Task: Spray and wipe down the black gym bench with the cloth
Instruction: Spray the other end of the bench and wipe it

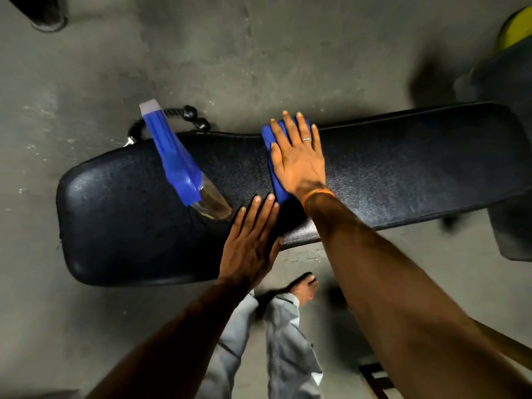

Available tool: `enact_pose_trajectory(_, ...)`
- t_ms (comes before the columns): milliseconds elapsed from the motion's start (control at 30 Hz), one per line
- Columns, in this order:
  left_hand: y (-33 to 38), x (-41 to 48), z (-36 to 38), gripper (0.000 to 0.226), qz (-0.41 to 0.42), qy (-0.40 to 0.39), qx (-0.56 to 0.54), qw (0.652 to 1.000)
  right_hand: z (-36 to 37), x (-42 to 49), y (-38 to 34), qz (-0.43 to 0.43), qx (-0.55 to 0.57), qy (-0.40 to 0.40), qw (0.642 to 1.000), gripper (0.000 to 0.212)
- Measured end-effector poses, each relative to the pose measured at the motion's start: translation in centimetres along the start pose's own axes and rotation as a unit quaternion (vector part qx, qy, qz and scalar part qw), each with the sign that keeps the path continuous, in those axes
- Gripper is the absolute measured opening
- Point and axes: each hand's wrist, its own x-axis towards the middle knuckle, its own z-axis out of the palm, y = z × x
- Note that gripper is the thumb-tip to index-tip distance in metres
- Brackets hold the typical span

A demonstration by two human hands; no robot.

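Note:
The black gym bench (403, 174) runs from left to right across the view, its padded top speckled with fine droplets. A folded blue cloth (269, 138) lies across the middle of the pad. My right hand (298, 156) presses flat on the cloth with fingers spread, a ring on one finger. My left hand (250, 243) rests flat on the bench's near edge, just left of the cloth, holding nothing. A blue spray bottle (172, 156) with a clear base stands on the left part of the pad, apart from both hands.
Grey concrete floor (201, 53) surrounds the bench. A black rope handle (190, 115) lies on the floor behind the bottle. Dark gym equipment with a yellow part (512, 33) stands at the right. My foot (305, 289) and grey trouser leg are below the bench edge.

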Motion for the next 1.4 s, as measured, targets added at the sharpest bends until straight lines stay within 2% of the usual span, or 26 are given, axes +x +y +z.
enact_pose_trajectory(133,-0.3,-2.7,-0.8,0.067,0.003,-0.016,-0.005,1.0,0.3,-4.7,0.4,-0.084,-0.018,0.006,0.996,0.06)
enact_pose_trajectory(267,-0.4,-5.2,-2.8,0.075,-0.015,-0.062,-0.017,0.998,-0.6,-10.9,0.7,-0.114,-0.003,-0.07,0.991,0.061)
enact_pose_trajectory(333,-0.1,-5.2,-4.2,0.077,-0.053,-0.095,-0.046,0.993,-1.6,-12.4,1.1,-0.066,0.05,-0.087,0.993,0.065)
enact_pose_trajectory(400,0.1,-4.8,-5.8,0.068,-0.084,-0.117,-0.075,0.987,-2.8,-13.6,0.8,0.057,0.119,-0.075,0.988,0.08)
enact_pose_trajectory(467,-0.1,-4.5,-6.9,0.052,-0.124,-0.111,-0.115,0.979,-3.6,-14.4,-0.2,0.22,0.19,-0.062,0.955,0.1)
enact_pose_trajectory(500,-0.3,-4.4,-7.6,0.048,-0.154,-0.103,-0.139,0.973,-4.0,-14.7,-1.0,0.275,0.217,-0.048,0.936,0.106)
enact_pose_trajectory(567,-0.9,-4.6,-8.7,0.06,-0.232,-0.086,-0.196,0.949,-3.8,-15.3,-2.0,0.343,0.252,-0.035,0.904,0.106)
enact_pose_trajectory(633,-1.6,-5.0,-9.3,0.073,-0.312,-0.052,-0.253,0.914,-3.0,-15.4,-2.3,0.402,0.281,-0.03,0.871,0.093)
enact_pose_trajectory(733,-2.4,-4.7,-10.4,0.086,-0.398,-0.013,-0.329,0.856,-2.7,-14.9,-2.2,0.482,0.386,-0.054,0.784,0.046)
enact_pose_trajectory(767,-2.5,-4.4,-11.0,0.093,-0.412,0.007,-0.348,0.842,-2.7,-14.9,-2.1,0.492,0.403,-0.071,0.769,0.037)
enact_pose_trajectory(833,-2.3,-3.5,-12.1,0.11,-0.429,0.052,-0.386,0.815,-2.7,-15.0,-1.9,0.5,0.401,-0.084,0.763,0.045)
enact_pose_trajectory(867,-2.0,-2.8,-12.8,0.117,-0.43,0.071,-0.405,0.804,-2.8,-15.1,-1.9,0.5,0.418,-0.063,0.756,0.048)
enact_pose_trajectory(933,-1.3,-1.3,-14.1,0.127,-0.424,0.1,-0.431,0.791,-3.8,-15.6,-2.4,0.471,0.52,-0.025,0.712,0.05)
enact_pose_trajectory(1033,-0.2,1.3,-15.4,0.133,-0.431,0.118,-0.463,0.765,-5.1,-16.9,-2.8,0.441,0.568,-0.007,0.695,0.055)
enact_pose_trajectory(1100,0.3,2.6,-16.1,0.123,-0.439,0.126,-0.474,0.753,-6.5,-18.0,-2.7,0.437,0.582,-0.008,0.686,0.05)
enact_pose_trajectory(1167,0.1,3.4,-16.5,0.098,-0.441,0.128,-0.47,0.754,-7.9,-19.3,-2.1,0.435,0.588,0.003,0.682,0.044)
enact_pose_trajectory(1233,-0.6,3.7,-17.0,0.079,-0.425,0.117,-0.454,0.775,-9.7,-20.9,-1.4,0.433,0.591,0.027,0.68,0.041)
enact_pose_trajectory(1400,-0.8,3.2,-18.8,0.07,-0.394,0.041,-0.409,0.822,-13.2,-24.9,0.7,0.451,0.601,0.082,0.655,0.047)
